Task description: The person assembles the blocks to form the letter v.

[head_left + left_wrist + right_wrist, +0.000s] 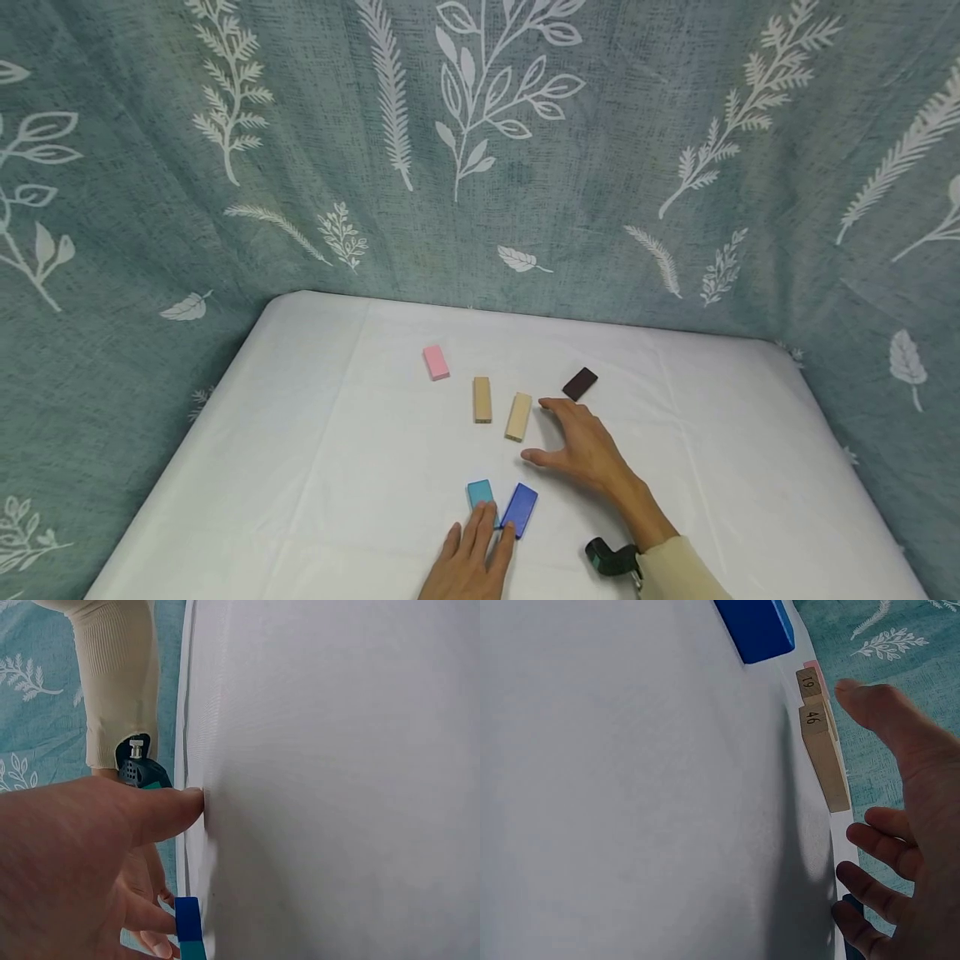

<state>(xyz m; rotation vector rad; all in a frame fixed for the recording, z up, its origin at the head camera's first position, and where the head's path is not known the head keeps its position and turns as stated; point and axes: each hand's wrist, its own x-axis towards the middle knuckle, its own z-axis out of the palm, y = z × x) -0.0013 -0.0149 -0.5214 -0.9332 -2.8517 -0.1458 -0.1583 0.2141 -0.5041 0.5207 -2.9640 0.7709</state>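
Zero grips: left hand point(468, 562) straight-fingered on teal block point(479, 491), right hand point(583, 444) gaping wide; I'd pinch pale wooden block point(518, 417) squarely.

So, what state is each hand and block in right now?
Left hand: fingers extended, resting over the light blue block's near end.
Right hand: open, thumb and fingers spread apart, holding nothing.
Light blue block: flat, partly covered.
Dark blue block: flat, slanted; whether fingers touch it is unclear.
Paler wooden block: flat, not held.
Darker wooden block: flat, untouched.
Pink block: flat, untouched.
Dark brown block: flat, slanted, not held.
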